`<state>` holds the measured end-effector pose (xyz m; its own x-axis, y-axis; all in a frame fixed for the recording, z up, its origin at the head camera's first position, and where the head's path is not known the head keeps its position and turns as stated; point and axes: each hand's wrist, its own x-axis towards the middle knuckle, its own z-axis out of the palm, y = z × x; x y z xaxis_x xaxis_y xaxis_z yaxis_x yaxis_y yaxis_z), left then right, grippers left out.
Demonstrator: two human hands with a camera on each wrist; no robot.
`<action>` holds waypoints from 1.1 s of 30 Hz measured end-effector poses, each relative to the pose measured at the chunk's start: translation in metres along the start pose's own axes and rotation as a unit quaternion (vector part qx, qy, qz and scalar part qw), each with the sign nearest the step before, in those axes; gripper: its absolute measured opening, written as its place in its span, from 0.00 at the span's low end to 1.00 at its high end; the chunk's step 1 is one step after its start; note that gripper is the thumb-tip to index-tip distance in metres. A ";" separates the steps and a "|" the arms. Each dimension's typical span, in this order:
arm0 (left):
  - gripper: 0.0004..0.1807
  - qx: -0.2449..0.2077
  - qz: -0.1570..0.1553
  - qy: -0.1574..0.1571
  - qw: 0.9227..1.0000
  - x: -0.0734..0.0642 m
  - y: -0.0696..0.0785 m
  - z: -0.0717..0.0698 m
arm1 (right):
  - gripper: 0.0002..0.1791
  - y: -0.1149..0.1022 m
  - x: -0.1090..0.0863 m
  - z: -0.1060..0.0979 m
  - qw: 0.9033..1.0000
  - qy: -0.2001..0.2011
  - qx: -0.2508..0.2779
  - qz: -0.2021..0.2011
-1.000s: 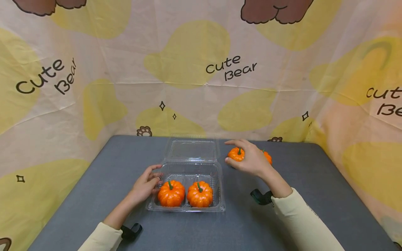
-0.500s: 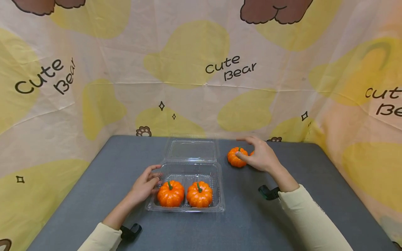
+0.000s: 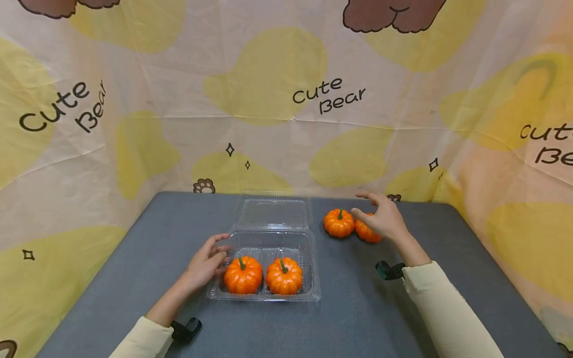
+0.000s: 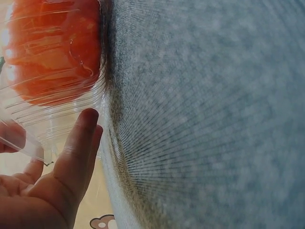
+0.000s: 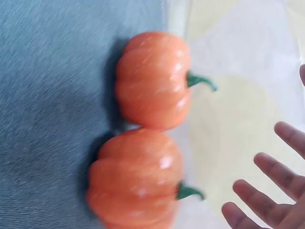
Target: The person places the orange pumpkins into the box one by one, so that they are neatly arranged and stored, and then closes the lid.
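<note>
A clear plastic clamshell box point(image 3: 313, 263) lies with its lid back. Two orange pumpkins sit inside its near half, a left pumpkin point(image 3: 243, 276) and a right pumpkin point(image 3: 284, 277). My left hand point(image 3: 206, 266) is at the box's left side; in the left wrist view its extended fingers point(image 4: 76, 152) touch the ridged clear wall. Beyond the box to the right, two more pumpkins rest side by side on the table: one pumpkin point(image 3: 338, 223) and another pumpkin point(image 3: 367, 231), partly hidden by my right hand point(image 3: 386, 219). That hand hovers with spread fingers point(image 5: 269, 210), holding nothing.
The open lid point(image 3: 273, 213) lies toward the back of the grey table point(image 3: 188, 214). A patterned cloth backdrop point(image 3: 268, 99) hangs right behind the table's far edge. Dark straps circle both wrists.
My right hand has moved right, from over the nearer-to-box loose pumpkin to the rightmost one, uncovering the first. The left hand, the box and the pumpkins stay put.
</note>
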<state>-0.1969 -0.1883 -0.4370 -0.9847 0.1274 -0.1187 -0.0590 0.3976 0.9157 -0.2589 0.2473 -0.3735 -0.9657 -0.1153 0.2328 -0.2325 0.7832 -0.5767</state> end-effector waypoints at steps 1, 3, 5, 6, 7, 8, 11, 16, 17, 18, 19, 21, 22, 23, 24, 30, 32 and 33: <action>0.25 0.000 0.000 0.000 1.000 0.000 0.000 0.000 | 0.29 0.004 0.000 0.001 1.000 0.004 0.003 0.005; 0.25 0.000 0.001 -0.002 1.000 0.000 0.000 -0.001 | 0.30 0.011 0.000 0.002 1.000 0.009 0.008 0.019; 0.26 -0.001 0.002 -0.004 1.000 0.000 0.000 -0.001 | 0.30 0.018 0.001 0.002 0.999 0.014 0.013 0.033; 0.26 -0.002 0.001 -0.004 1.000 0.000 0.000 -0.001 | 0.30 0.021 0.001 0.003 0.999 0.016 0.018 0.039; 0.25 -0.002 0.001 -0.003 1.000 0.000 0.000 -0.001 | 0.30 0.023 0.001 0.003 0.999 0.018 0.021 0.044; 0.25 -0.003 0.000 -0.004 1.000 0.000 0.001 -0.001 | 0.30 0.026 0.001 0.004 0.998 0.019 0.024 0.049; 0.26 -0.006 0.002 -0.005 1.000 0.000 0.001 -0.002 | 0.30 0.033 0.001 0.006 0.998 0.024 0.032 0.056; 0.26 -0.005 0.006 -0.004 1.000 0.000 0.000 -0.001 | 0.29 0.046 0.001 0.013 0.996 0.044 0.049 0.065; 0.26 -0.004 0.005 -0.003 1.000 0.000 0.000 -0.001 | 0.29 0.048 0.000 0.014 0.995 0.049 0.053 0.068; 0.26 -0.003 0.003 -0.002 1.000 0.000 0.000 -0.001 | 0.29 0.050 0.000 0.016 0.994 0.055 0.057 0.071; 0.26 -0.002 0.002 -0.002 1.000 0.000 0.000 -0.001 | 0.29 0.053 -0.001 0.018 0.994 0.061 0.061 0.074; 0.26 0.001 0.002 -0.001 1.000 0.001 -0.001 -0.001 | 0.28 0.057 -0.002 0.020 0.992 0.070 0.069 0.082; 0.26 0.002 0.000 0.000 1.000 0.001 -0.001 -0.001 | 0.29 0.059 -0.003 0.022 0.991 0.072 0.071 0.086; 0.26 0.002 0.001 0.000 1.000 0.001 -0.001 -0.001 | 0.29 0.061 -0.003 0.023 0.991 0.072 0.072 0.090; 0.26 0.001 0.002 0.000 1.000 0.000 -0.001 -0.001 | 0.29 0.062 -0.003 0.024 0.990 0.072 0.073 0.092; 0.26 -0.004 0.004 0.000 1.000 -0.001 0.001 -0.001 | 0.30 0.067 -0.005 0.028 0.989 0.066 0.075 0.106; 0.26 -0.002 0.004 0.001 1.000 0.000 0.000 -0.001 | 0.30 0.069 -0.006 0.029 0.989 0.064 0.078 0.110; 0.26 -0.001 0.004 0.001 1.000 0.000 0.000 -0.001 | 0.30 0.069 -0.006 0.030 0.989 0.063 0.079 0.112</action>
<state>-0.1970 -0.1888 -0.4367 -0.9854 0.1299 -0.1101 -0.0505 0.3944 0.9175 -0.2723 0.2838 -0.4381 -0.9751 0.1351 0.1757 -0.0396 0.6739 -0.7378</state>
